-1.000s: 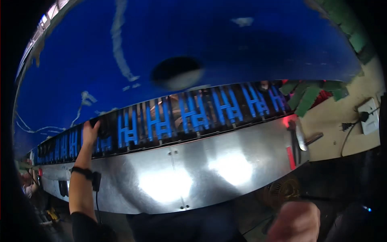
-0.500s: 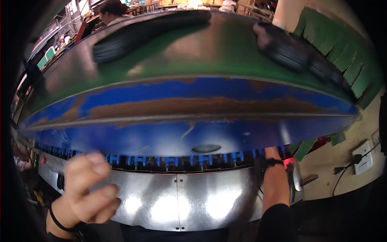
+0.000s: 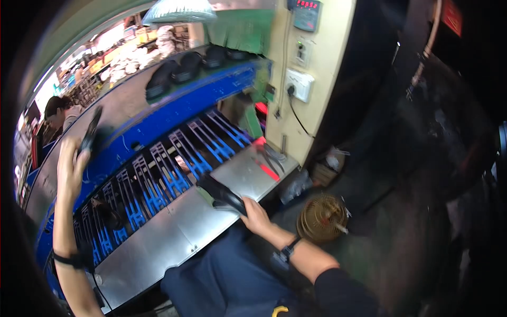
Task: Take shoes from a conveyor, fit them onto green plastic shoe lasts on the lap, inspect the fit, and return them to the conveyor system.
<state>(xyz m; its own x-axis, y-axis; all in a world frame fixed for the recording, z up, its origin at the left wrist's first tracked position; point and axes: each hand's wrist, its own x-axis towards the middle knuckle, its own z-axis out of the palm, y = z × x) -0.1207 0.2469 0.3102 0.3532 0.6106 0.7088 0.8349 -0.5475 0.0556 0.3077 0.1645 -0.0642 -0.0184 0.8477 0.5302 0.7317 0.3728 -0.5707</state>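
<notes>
Presently, your right hand was clamped on dark sole piece at steel ledge front edge; left hand gripped second dark piece raised over blue conveyor. Neither piece set down yet; several dark pieces already rode upper belt.

Black sole – silver metal table; blue slatted conveyor; green curtain.

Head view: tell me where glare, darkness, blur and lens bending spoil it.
Head view: glare washes out the metal sheet and the background at upper left; the right side is nearly black; the conveyor's straight edges bow with the fisheye; the left hand, raised with a dark sole, is slightly smeared; the right hand gripping another dark sole looks sharper.
</notes>
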